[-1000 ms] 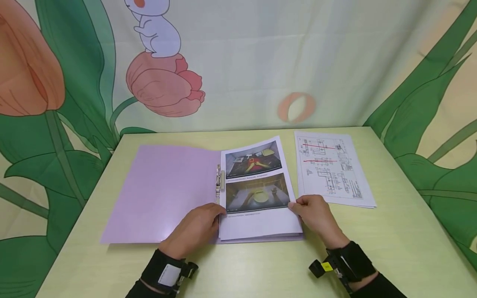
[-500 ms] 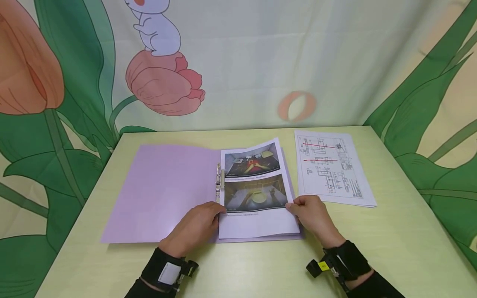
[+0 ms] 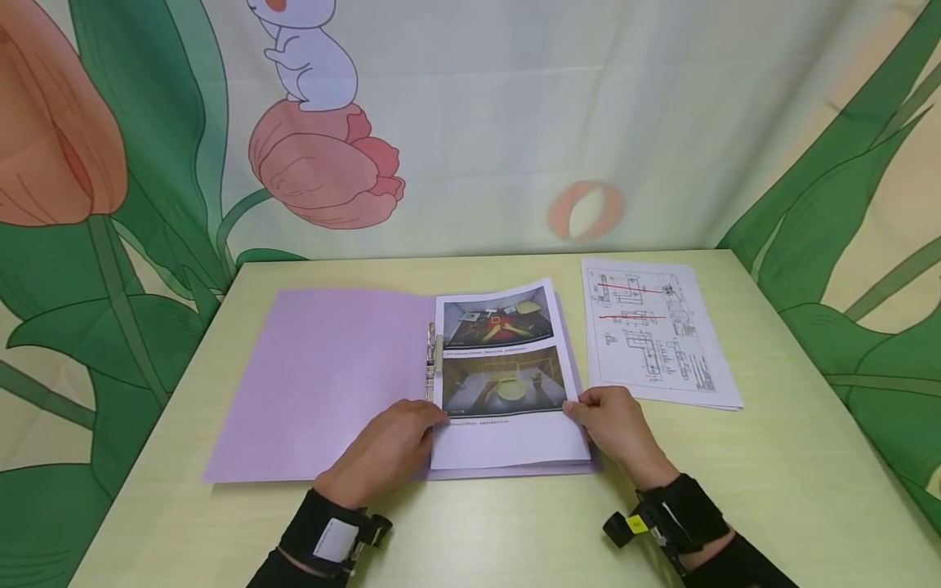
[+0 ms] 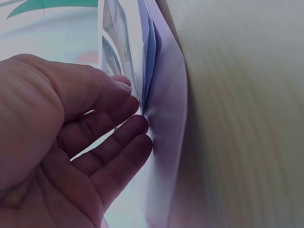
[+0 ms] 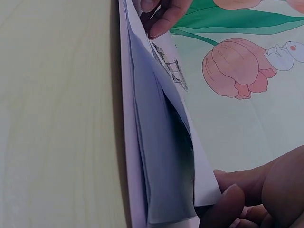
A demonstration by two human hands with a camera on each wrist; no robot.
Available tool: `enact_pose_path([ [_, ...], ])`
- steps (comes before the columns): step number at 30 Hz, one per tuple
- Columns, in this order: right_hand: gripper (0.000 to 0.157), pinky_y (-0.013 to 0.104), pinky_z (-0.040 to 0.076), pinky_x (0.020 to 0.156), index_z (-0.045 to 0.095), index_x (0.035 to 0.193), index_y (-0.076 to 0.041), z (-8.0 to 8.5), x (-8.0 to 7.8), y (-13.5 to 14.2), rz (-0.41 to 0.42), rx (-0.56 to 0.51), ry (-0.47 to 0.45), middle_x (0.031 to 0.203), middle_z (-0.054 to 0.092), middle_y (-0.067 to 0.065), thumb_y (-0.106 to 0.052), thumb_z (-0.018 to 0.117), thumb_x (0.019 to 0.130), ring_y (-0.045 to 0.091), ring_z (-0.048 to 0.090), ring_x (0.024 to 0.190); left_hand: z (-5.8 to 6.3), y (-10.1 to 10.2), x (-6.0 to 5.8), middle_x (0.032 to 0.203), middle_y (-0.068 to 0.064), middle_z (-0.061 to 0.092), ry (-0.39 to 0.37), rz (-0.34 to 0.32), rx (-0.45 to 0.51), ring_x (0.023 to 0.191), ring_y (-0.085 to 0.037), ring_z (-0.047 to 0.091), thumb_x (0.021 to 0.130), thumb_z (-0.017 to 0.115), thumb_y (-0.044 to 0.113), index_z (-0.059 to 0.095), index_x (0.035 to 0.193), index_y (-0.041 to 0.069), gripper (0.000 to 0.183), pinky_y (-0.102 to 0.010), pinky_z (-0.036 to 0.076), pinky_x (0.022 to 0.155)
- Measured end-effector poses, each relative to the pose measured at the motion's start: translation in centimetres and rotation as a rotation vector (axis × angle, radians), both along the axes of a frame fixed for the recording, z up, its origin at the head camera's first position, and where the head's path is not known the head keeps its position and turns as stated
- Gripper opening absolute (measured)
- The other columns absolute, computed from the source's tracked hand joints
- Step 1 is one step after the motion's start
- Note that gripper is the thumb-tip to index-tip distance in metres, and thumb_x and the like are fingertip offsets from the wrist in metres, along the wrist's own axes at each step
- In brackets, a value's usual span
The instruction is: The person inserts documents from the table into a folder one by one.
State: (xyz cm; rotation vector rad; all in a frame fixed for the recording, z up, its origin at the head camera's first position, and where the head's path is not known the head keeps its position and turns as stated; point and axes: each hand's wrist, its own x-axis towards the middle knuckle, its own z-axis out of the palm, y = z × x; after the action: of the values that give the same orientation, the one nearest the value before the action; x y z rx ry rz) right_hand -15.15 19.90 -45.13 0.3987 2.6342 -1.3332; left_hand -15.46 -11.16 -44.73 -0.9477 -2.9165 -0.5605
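Observation:
A lilac ring binder (image 3: pixel 323 376) lies spread on the table, with its metal rings (image 3: pixel 430 359) along the spine. On its right side sits a stack of pages, topped by a printed sheet (image 3: pixel 507 445) with two colour photos. My right hand (image 3: pixel 621 429) pinches this sheet's right edge between thumb and fingers; in the right wrist view the sheet (image 5: pixel 206 183) bows up from the pages beneath. My left hand (image 3: pixel 385 449) rests by the stack's inner edge below the rings, fingers loosely extended, fingertips (image 4: pixel 142 145) right at the lilac cover in the left wrist view.
Loose sheets with line drawings and red strokes (image 3: pixel 654 335) lie right of the binder. The pale wooden table (image 3: pixel 500 539) ends at a printed curtain (image 3: pixel 478 163) behind. Each wrist wears a black strap (image 3: pixel 687 514) with a small camera.
My right hand has shifted slightly left with the sheet's edge, so the sheet bows and more lilac cover shows at its right. My left hand stays nearly still.

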Motion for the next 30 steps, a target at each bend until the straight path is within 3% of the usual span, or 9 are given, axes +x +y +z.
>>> enact_pose_path([
  [6, 0.024, 0.03, 0.036, 0.052, 0.068, 0.083, -0.002, 0.0, 0.0, 0.1, 0.013, 0.03, 0.01, 0.065, 0.053, 0.007, -0.025, 0.067, 0.089, 0.022, 0.05, 0.065, -0.1, 0.2, 0.0, 0.103, -0.001, 0.071, 0.033, -0.027, 0.003, 0.096, -0.017, 0.061, 0.085, 0.064, 0.001, 0.071, 0.103, 0.008, 0.021, -0.034, 0.053, 0.085],
  [12, 0.026, 0.03, 0.038, 0.055, 0.071, 0.086, -0.004, 0.6, 0.0, 1.0, 0.055, 0.134, 0.056, 0.077, 0.063, 0.007, -0.03, 0.068, 0.089, 0.022, 0.052, 0.071, -0.1, 0.4, 0.0, 0.099, -0.001, 0.072, 0.053, -0.035, 0.006, 0.093, -0.018, 0.062, 0.084, 0.064, 0.001, 0.071, 0.101, 0.008, 0.019, -0.034, 0.053, 0.083],
  [16, 0.025, 0.03, 0.039, 0.054, 0.071, 0.085, -0.005, 0.9, -0.2, 2.3, 0.059, 0.199, 0.112, 0.078, 0.066, 0.007, -0.029, 0.066, 0.09, 0.021, 0.052, 0.066, -0.1, 0.3, 0.1, 0.098, -0.002, 0.073, 0.052, -0.031, 0.0, 0.091, -0.017, 0.062, 0.085, 0.064, 0.001, 0.071, 0.1, 0.007, 0.018, -0.034, 0.053, 0.082],
  [23, 0.025, 0.031, 0.037, 0.05, 0.069, 0.086, -0.004, 1.0, -1.0, 6.3, -0.006, 0.354, 0.18, 0.074, 0.065, 0.008, -0.027, 0.062, 0.092, 0.021, 0.052, 0.06, -0.1, 0.3, 0.1, 0.096, 0.0, 0.073, 0.05, -0.031, -0.003, 0.09, -0.017, 0.062, 0.085, 0.062, 0.0, 0.07, 0.099, 0.008, 0.018, -0.034, 0.053, 0.081],
  [30, 0.026, 0.035, 0.037, 0.048, 0.067, 0.089, -0.003, 1.0, -1.8, 10.1, -0.068, 0.441, 0.146, 0.088, 0.068, 0.017, -0.027, 0.058, 0.093, 0.026, 0.054, 0.062, 0.1, 0.4, 0.1, 0.095, 0.0, 0.072, 0.047, -0.034, -0.012, 0.089, -0.017, 0.062, 0.085, 0.061, 0.0, 0.07, 0.1, 0.008, 0.019, -0.035, 0.054, 0.081],
])
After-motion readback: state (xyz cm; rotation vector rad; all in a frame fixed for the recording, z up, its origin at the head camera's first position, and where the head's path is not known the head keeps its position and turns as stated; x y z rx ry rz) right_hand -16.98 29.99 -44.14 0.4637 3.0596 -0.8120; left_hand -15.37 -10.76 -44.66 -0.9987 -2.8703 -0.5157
